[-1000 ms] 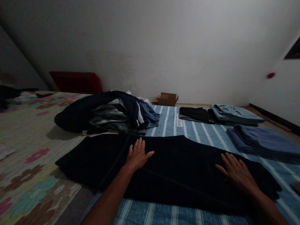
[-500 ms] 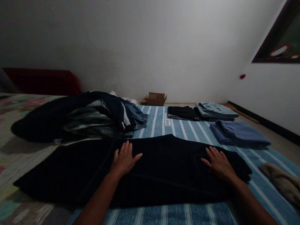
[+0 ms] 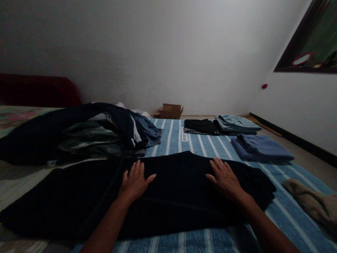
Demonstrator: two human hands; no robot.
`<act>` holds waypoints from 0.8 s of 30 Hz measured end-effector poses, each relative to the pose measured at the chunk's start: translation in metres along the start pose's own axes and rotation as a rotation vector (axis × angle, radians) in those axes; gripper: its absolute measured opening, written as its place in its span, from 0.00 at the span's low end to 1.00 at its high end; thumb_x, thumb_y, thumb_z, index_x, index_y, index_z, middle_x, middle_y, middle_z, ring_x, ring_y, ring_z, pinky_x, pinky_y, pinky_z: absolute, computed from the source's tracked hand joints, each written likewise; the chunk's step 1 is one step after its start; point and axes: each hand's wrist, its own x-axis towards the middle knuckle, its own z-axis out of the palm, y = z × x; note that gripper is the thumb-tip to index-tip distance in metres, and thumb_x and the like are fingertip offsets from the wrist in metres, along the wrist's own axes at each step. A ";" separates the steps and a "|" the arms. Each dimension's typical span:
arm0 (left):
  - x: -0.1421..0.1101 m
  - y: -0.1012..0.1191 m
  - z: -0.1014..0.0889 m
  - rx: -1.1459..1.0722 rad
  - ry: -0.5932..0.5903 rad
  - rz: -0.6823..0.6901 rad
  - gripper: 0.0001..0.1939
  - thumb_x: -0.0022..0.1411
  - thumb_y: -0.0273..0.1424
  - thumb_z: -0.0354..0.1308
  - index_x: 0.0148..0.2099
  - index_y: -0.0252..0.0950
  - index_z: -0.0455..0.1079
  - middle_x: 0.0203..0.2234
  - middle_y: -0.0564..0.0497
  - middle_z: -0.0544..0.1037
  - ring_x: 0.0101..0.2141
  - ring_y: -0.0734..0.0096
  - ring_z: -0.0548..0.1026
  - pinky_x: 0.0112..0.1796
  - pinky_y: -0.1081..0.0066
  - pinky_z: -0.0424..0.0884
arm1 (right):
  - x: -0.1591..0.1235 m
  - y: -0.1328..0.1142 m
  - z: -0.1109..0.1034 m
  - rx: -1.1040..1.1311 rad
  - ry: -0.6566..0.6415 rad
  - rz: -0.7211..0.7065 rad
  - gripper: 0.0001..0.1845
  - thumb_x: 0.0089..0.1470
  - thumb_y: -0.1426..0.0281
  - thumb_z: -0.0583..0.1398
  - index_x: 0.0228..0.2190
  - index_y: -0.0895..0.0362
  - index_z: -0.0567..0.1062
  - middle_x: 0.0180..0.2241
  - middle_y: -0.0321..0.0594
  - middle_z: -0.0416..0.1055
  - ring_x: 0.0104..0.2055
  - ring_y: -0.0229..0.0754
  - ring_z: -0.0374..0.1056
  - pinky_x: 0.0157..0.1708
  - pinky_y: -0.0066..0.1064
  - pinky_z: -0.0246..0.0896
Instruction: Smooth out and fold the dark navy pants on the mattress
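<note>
Dark denim jeans [image 3: 179, 211] lie flat and spread out across a blue-striped mat [image 3: 205, 147], their seams faintly visible. My left hand [image 3: 135, 182] rests palm down on the middle of the jeans, fingers apart. My right hand [image 3: 225, 179] presses flat on the denim further right, near the waist or pocket area, and holds nothing. Both hands touch only the jeans.
A heap of dark and denim clothes [image 3: 79, 137] lies beyond the jeans on a floral quilt [image 3: 15, 112]. Folded stacks of black [image 3: 201, 126], pale denim [image 3: 235, 123] and blue [image 3: 259, 149] clothes sit on the mat. A beige cloth [image 3: 310, 203] lies right; a cardboard box [image 3: 171, 111] stands behind.
My right hand has slid left across the jeans, closer to my left hand. The whole view has turned right, so the room shifts left, and a beige cloth has come into view.
</note>
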 end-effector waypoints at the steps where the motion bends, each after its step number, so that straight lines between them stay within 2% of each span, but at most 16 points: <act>1: 0.000 0.000 0.000 0.001 0.003 0.001 0.42 0.60 0.53 0.37 0.65 0.25 0.47 0.64 0.41 0.44 0.64 0.57 0.40 0.58 0.53 0.45 | 0.003 -0.007 0.002 0.010 -0.023 -0.003 0.40 0.58 0.48 0.41 0.60 0.65 0.54 0.63 0.53 0.43 0.65 0.51 0.34 0.61 0.44 0.29; 4: -0.001 0.000 0.000 0.000 0.007 0.011 0.42 0.60 0.53 0.36 0.65 0.25 0.47 0.64 0.40 0.44 0.63 0.57 0.41 0.58 0.52 0.44 | 0.007 -0.016 0.014 0.042 -0.115 0.048 0.43 0.57 0.46 0.41 0.61 0.65 0.52 0.64 0.54 0.40 0.65 0.52 0.33 0.61 0.45 0.30; 8: -0.003 -0.001 0.002 -0.002 -0.008 0.013 0.43 0.60 0.54 0.35 0.65 0.25 0.45 0.64 0.41 0.42 0.64 0.58 0.40 0.59 0.53 0.43 | 0.007 -0.011 0.027 0.068 -0.174 0.087 0.43 0.57 0.45 0.39 0.62 0.63 0.49 0.64 0.52 0.38 0.65 0.51 0.31 0.61 0.45 0.30; 19: -0.006 -0.001 0.002 -0.027 -0.008 0.008 0.43 0.60 0.54 0.35 0.65 0.25 0.45 0.64 0.41 0.41 0.64 0.57 0.39 0.59 0.52 0.43 | 0.006 -0.011 0.028 0.073 -0.137 0.080 0.42 0.57 0.47 0.41 0.61 0.64 0.52 0.64 0.52 0.40 0.65 0.52 0.33 0.61 0.45 0.31; 24: -0.004 -0.002 0.005 -0.035 0.003 0.011 0.43 0.60 0.55 0.35 0.65 0.26 0.45 0.65 0.41 0.41 0.64 0.58 0.39 0.59 0.53 0.42 | 0.011 0.002 0.023 0.024 -0.072 0.134 0.42 0.57 0.47 0.41 0.60 0.66 0.54 0.63 0.54 0.44 0.65 0.54 0.34 0.60 0.46 0.31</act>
